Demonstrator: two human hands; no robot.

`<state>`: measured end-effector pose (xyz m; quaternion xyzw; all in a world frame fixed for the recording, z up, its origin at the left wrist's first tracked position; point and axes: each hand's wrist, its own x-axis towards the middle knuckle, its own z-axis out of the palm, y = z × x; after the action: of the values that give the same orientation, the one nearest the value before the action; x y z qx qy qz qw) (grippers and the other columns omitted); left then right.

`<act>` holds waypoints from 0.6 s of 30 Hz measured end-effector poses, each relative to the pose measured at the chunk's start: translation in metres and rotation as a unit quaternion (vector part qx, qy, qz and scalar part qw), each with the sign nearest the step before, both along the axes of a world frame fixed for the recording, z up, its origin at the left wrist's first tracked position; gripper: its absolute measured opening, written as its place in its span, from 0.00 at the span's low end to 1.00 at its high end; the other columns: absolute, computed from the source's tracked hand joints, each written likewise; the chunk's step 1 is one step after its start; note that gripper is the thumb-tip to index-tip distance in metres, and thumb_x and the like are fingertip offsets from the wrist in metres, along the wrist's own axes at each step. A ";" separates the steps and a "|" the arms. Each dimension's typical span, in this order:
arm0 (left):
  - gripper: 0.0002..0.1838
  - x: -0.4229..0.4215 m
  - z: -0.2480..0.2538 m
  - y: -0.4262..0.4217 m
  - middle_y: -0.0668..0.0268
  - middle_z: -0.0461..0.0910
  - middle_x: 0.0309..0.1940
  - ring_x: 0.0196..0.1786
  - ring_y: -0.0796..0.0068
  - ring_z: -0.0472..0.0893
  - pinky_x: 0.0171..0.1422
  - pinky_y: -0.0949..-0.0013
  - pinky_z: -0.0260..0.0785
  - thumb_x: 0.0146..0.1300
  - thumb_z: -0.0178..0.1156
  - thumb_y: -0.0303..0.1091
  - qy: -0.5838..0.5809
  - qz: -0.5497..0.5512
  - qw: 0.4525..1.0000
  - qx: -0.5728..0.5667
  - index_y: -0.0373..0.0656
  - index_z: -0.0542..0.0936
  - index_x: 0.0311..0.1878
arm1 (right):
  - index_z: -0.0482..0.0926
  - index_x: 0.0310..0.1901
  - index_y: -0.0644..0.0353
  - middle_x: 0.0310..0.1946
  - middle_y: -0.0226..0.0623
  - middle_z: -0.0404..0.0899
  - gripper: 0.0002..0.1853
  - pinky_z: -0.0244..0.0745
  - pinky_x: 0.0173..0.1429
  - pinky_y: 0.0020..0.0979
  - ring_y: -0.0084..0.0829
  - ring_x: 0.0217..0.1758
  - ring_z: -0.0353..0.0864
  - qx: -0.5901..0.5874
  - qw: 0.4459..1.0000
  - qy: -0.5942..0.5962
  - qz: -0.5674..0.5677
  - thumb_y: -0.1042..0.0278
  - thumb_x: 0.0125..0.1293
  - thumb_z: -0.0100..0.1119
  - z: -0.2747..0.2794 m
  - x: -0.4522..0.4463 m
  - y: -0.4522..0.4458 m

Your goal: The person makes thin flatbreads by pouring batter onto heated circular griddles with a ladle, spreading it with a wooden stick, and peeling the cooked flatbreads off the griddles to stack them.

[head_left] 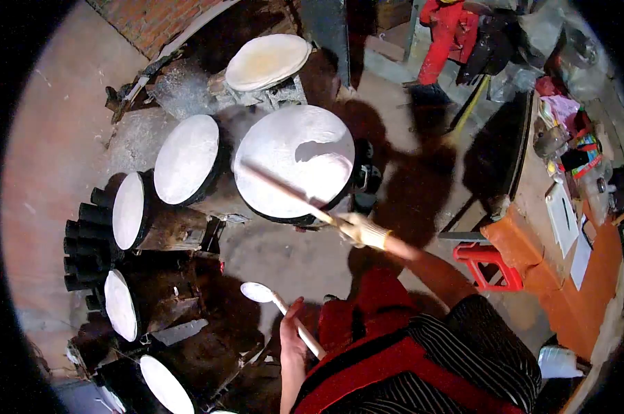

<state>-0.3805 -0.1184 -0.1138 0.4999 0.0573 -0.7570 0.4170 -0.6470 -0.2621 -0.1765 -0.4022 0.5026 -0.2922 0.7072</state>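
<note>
My right hand [359,231], in a pale work glove, is closed around a long wooden stick [284,188]. The stick reaches over a large round griddle [288,219], and its far end is smeared by motion. A thin white layer, looking like batter [270,141], covers the griddle, with a thicker bright patch at its right. Bare and lower down, my left hand [295,341] grips the handle of a ladle [257,292]. The ladle's white-coated bowl points up and left, apart from the griddle.
More round white-topped griddles [186,160] curve down the left side beside dark pipes [84,228]. Another round with a yellowish sheet [268,62] stands at the back. At right are a red stool [488,265], a cluttered table [532,183] and a red-clothed figure or garment [439,45].
</note>
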 end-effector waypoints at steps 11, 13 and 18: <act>0.03 -0.066 0.005 0.000 0.75 0.69 0.22 0.22 0.81 0.68 0.24 0.77 0.62 0.62 0.55 0.33 -0.093 0.077 0.992 0.041 0.46 0.74 0.35 | 0.75 0.42 0.59 0.30 0.51 0.77 0.17 0.70 0.39 0.46 0.51 0.36 0.76 -0.314 0.819 0.444 -0.185 0.54 0.65 0.46 -0.030 -0.070 -0.127; 0.04 -0.064 0.009 -0.002 0.75 0.68 0.21 0.20 0.84 0.66 0.20 0.79 0.58 0.63 0.54 0.34 -0.104 0.069 0.992 0.003 0.45 0.74 0.35 | 0.75 0.43 0.61 0.34 0.51 0.78 0.17 0.71 0.42 0.44 0.50 0.38 0.77 -0.280 0.860 0.415 -0.098 0.56 0.64 0.47 0.006 -0.037 -0.105; 0.07 -0.050 0.023 -0.013 0.75 0.66 0.18 0.14 0.86 0.60 0.15 0.81 0.50 0.63 0.56 0.36 -0.202 0.006 0.979 -0.038 0.44 0.73 0.35 | 0.71 0.56 0.59 0.49 0.42 0.77 0.18 0.71 0.51 0.30 0.34 0.45 0.78 -0.288 0.921 0.219 -0.146 0.68 0.64 0.50 -0.028 -0.046 -0.063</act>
<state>-0.4301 -0.1310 -0.0906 0.6260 -0.0535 -0.6393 0.4434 -0.6933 -0.3254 -0.2043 -0.5645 0.5925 -0.4287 0.3828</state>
